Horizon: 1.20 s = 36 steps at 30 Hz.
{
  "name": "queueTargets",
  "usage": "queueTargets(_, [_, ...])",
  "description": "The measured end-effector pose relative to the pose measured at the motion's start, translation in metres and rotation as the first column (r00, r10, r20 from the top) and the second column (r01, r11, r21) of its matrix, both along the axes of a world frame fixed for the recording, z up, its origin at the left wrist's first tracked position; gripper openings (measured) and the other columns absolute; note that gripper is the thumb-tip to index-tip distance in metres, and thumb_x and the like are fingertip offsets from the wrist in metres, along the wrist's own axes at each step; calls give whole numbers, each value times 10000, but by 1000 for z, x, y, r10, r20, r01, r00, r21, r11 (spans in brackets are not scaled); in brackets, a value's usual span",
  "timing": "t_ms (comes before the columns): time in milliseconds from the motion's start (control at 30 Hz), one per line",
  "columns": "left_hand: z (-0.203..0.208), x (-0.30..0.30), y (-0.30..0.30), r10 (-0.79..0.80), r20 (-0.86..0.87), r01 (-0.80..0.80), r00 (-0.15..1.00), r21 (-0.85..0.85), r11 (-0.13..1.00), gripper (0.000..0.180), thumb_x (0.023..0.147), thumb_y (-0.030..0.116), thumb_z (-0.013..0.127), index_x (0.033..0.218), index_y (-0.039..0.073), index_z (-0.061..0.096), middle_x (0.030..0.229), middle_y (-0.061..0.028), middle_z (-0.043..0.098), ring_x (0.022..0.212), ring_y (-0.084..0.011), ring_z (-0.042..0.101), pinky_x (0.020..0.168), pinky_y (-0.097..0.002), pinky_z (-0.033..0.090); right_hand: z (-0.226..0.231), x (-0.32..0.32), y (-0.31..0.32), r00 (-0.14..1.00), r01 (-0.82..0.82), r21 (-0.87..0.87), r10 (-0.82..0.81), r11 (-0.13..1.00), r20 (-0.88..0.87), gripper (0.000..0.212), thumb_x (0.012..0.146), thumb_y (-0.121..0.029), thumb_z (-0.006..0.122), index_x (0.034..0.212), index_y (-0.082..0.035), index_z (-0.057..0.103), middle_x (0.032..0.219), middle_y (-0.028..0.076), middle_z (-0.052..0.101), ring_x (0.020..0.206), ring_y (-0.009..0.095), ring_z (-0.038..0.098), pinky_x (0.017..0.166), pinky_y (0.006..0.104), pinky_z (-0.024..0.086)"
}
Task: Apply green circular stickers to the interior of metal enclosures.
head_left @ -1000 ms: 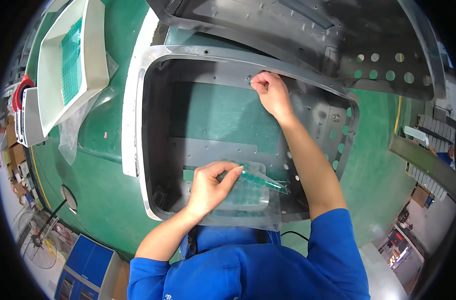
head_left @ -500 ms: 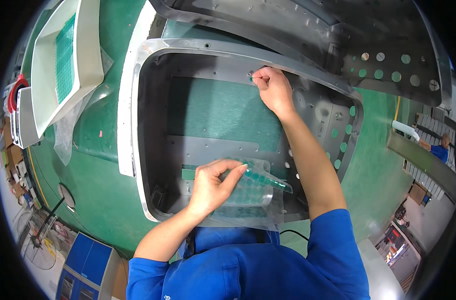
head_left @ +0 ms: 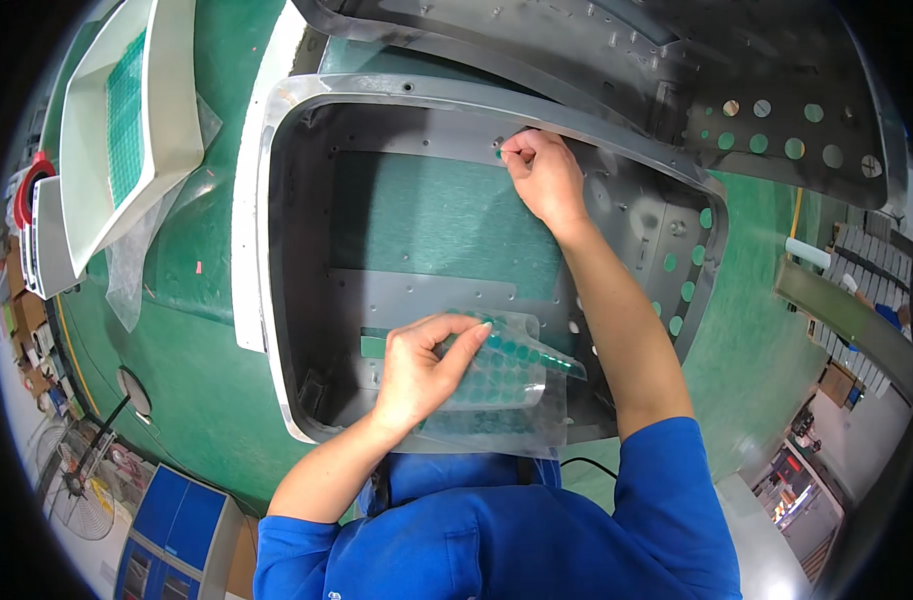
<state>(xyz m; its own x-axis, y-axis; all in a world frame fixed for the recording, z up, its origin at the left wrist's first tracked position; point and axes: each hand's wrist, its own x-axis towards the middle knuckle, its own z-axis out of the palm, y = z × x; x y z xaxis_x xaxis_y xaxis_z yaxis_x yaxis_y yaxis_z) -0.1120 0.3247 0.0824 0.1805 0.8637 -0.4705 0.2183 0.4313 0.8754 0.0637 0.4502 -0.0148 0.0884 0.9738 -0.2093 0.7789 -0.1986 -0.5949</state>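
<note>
A grey metal housing (head_left: 407,287) with a wide opening lies in front of me. Between thumb and fingers, my left hand (head_left: 422,368) pinches the upper edge of a clear sheet of round green stickers (head_left: 502,380), which hangs over the near side of the housing. At the far inner side, the fingertips of my right hand (head_left: 549,182) are closed on a small green sticker (head_left: 500,153), right by a small fitting on the metal. The fingers partly hide that sticker.
A second grey metal housing (head_left: 617,70) with round holes stands beyond the first. At far left is a white bin (head_left: 177,120) holding a green sheet (head_left: 127,120). A fan (head_left: 82,490) and blue cabinet (head_left: 172,520) stand lower left. Another person's blue sleeve (head_left: 889,316) shows far right.
My right hand stays at the same spot, with only a slight shift of the fingers. The left hand and sticker sheet have barely moved. The person at far right has shifted.
</note>
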Motion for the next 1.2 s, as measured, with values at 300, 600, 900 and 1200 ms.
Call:
queueTargets(300, [1, -1, 1, 40, -12, -40, 999, -23, 999, 114, 755, 106, 639, 793, -2, 635, 696, -83, 630, 606, -94, 563, 554, -219, 431, -6, 4, -9, 973, 86, 156, -49, 984, -225, 149, 716, -104, 597, 865, -113, 602, 802, 41, 577, 729, 211, 560, 666, 328, 453])
queueTargets(600, [10, -13, 9, 244, 46, -240, 969, -82, 967, 119, 763, 100, 647, 803, -13, 641, 703, -36, 622, 653, -52, 525, 591, -185, 416, 32, 7, -33, 944, -331, 342, 315, 880, 103, 316, 675, 46, 527, 979, -37, 558, 878, 119, 546, 796, 254, 542, 714, 337, 450])
queueTargets(900, [24, -2, -5, 65, 126, -79, 990, 110, 991, 92, 778, 94, 625, 818, 12, 639, 684, -35, 587, 628, -69, 512, 567, -208, 405, 127, 1, -119, 679, -289, -66, 156, 955, -718, 159, 763, -62, 619, 905, 5, 592, 850, 58, 600, 757, 102, 550, 679, 235, 441])
queueTargets(1200, [25, 2, -9, -157, -3, 150, 988, 318, 936, 104, 805, 105, 587, 812, 12, 632, 625, -39, 560, 537, -83, 511, 489, -217, 395, 123, 1, -147, 554, -18, -162, -125, 987, -823, 106, 755, -51, 625, 854, -14, 617, 764, 12, 598, 667, 61, 517, 596, 208, 422])
